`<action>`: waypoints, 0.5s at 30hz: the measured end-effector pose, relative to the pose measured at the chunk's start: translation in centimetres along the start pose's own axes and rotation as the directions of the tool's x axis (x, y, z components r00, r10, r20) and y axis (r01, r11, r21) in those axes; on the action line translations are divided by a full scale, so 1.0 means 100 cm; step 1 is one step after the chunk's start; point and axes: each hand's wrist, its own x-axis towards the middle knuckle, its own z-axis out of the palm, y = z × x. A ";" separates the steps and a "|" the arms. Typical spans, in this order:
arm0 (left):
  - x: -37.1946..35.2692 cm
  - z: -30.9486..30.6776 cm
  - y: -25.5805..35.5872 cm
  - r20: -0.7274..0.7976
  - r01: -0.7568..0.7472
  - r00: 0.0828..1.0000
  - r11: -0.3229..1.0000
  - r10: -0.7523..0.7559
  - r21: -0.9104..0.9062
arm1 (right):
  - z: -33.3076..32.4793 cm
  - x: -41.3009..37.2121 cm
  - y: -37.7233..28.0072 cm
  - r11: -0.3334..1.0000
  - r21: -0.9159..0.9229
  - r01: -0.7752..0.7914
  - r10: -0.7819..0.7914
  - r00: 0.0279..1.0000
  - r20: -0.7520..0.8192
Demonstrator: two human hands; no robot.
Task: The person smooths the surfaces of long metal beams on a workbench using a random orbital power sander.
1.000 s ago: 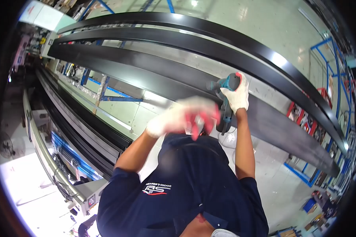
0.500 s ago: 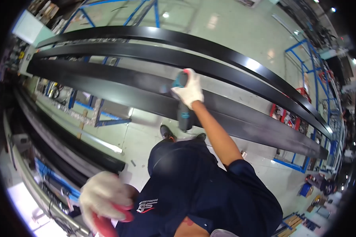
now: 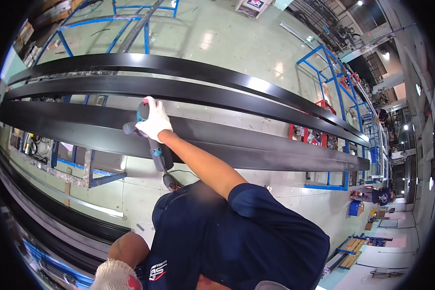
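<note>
My right hand [image 3: 155, 120], in a white glove, is closed around a teal-and-black power sander [image 3: 142, 111]. The sander rests against the wide dark metal profile [image 3: 256, 147] nearest me, and its long black body points back toward my legs. Pale, dusty-looking patches show on that profile's surface. Down at the lower left edge is my left hand [image 3: 115, 276], in a white glove with red on it. Its fingers are mostly cut off by the frame, so what they do is hidden.
Two more long dark profiles [image 3: 217, 99] lie parallel beyond the first, on blue metal stands [image 3: 89, 166]. Further dark profiles [image 3: 48, 217] are stacked at my left. A red crate [image 3: 314, 135] with items stands under the far right part. A person [image 3: 377, 195] is at the far right.
My right hand has moved the sander leftward along the near profile. My left hand has dropped lower, partly out of frame. The view has turned toward the right.
</note>
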 end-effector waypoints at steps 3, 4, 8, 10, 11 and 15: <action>0.007 -0.002 0.010 0.035 0.207 0.978 0.972 -0.204 -0.113 | 0.003 0.002 -0.004 1.000 -0.002 0.001 -0.001 1.000 0.020; 0.006 -0.005 0.009 0.021 0.196 0.981 0.977 -0.195 -0.088 | 0.004 0.002 -0.007 1.000 -0.008 -0.003 0.004 1.000 0.027; -0.013 -0.013 -0.004 -0.061 0.104 0.993 0.991 -0.099 0.085 | 0.001 0.001 -0.015 1.000 -0.006 -0.022 0.022 1.000 0.015; -0.020 -0.015 -0.006 -0.089 0.103 0.992 0.988 -0.093 0.116 | -0.006 -0.003 -0.016 0.998 0.010 -0.060 0.059 0.997 0.056; -0.024 -0.013 -0.007 -0.107 0.102 0.990 0.986 -0.089 0.131 | -0.013 -0.007 -0.019 0.995 0.019 -0.100 0.098 0.991 0.094; -0.034 -0.004 -0.015 -0.129 0.115 0.987 0.978 -0.093 0.174 | -0.017 -0.017 0.001 0.999 -0.018 -0.029 0.030 0.999 0.038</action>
